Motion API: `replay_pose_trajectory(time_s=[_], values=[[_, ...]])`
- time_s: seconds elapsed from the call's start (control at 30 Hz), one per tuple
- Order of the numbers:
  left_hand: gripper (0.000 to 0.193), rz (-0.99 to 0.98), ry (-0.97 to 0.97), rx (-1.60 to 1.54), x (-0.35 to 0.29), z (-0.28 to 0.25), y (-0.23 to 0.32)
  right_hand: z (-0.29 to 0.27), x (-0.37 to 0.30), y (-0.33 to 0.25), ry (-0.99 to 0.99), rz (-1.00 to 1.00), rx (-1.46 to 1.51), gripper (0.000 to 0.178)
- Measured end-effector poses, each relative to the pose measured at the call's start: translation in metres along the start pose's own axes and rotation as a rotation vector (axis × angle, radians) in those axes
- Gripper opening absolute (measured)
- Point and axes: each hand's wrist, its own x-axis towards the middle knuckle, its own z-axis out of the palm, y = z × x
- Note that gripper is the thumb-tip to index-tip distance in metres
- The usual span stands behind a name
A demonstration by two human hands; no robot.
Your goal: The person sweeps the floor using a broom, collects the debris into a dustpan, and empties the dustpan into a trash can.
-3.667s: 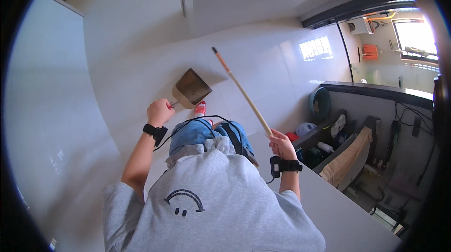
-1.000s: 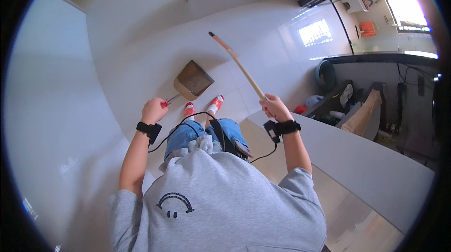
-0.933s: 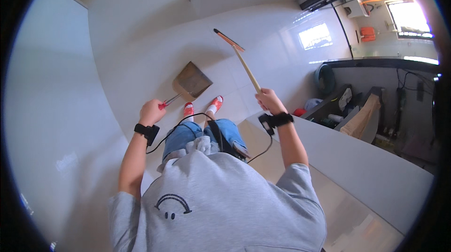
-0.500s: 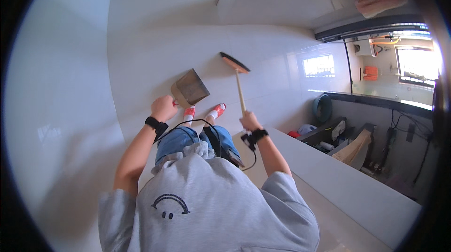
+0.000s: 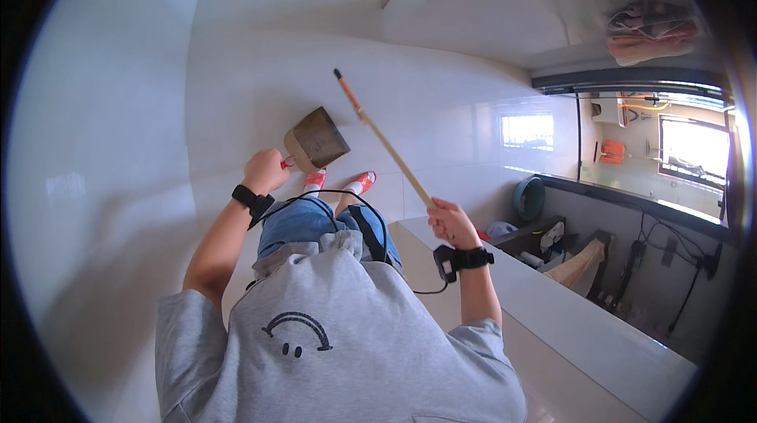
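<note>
My left hand [image 5: 266, 172] is closed around the red handle of a beige dustpan [image 5: 317, 141], whose pan lies ahead of my feet with its mouth turned toward the right. Whether the pan rests on the floor I cannot tell. In my right hand [image 5: 453, 224], fingers wrapped round it, is the pale stick of a broom [image 5: 390, 147]. The stick slants up to the far left. At its end the orange and black broom head [image 5: 347, 90] shows edge-on, beyond the dustpan and to its right.
Red slippers [image 5: 363, 182] are on my feet on the pale tiled floor [image 5: 260, 60]. A white ledge [image 5: 544, 297] runs along my right. Beyond it are a teal basin [image 5: 527, 198] and assorted items. A wall [image 5: 95, 108] rises at left. Folded cloths [image 5: 650, 33] show at upper right.
My right hand has moved right and nearer to me. The broom has swung left and turned from showing its head's broad side to its edge. The dustpan has shifted slightly left.
</note>
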Motion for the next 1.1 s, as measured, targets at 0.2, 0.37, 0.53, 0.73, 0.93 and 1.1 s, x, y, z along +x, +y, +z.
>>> replay_pose_trajectory(time_s=[0.2,0.37,0.53,0.73,0.93,1.1], values=[[0.012,-0.15,0.008,-0.111,-0.025,-0.015,-0.012,0.012,0.121,-0.047,0.161,-0.196,-0.365,0.01],[0.013,-0.24,0.032,-0.171,-0.035,0.0,-0.026,0.006,0.225,-0.048,0.288,-0.169,-0.494,0.01],[0.015,-0.228,0.031,-0.164,-0.034,0.001,-0.026,0.003,0.241,0.004,0.25,-0.121,-0.739,0.022],[0.015,-0.291,0.071,-0.2,-0.036,0.002,-0.046,0.042,0.099,0.029,0.013,-0.098,-0.902,0.031],[0.016,-0.299,0.116,-0.149,-0.038,0.012,-0.043,0.018,0.063,-0.018,-0.215,0.217,-0.131,0.015],[0.014,-0.336,0.128,-0.16,-0.056,0.014,-0.046,0.007,0.055,-0.066,-0.209,0.143,-0.187,0.006]])
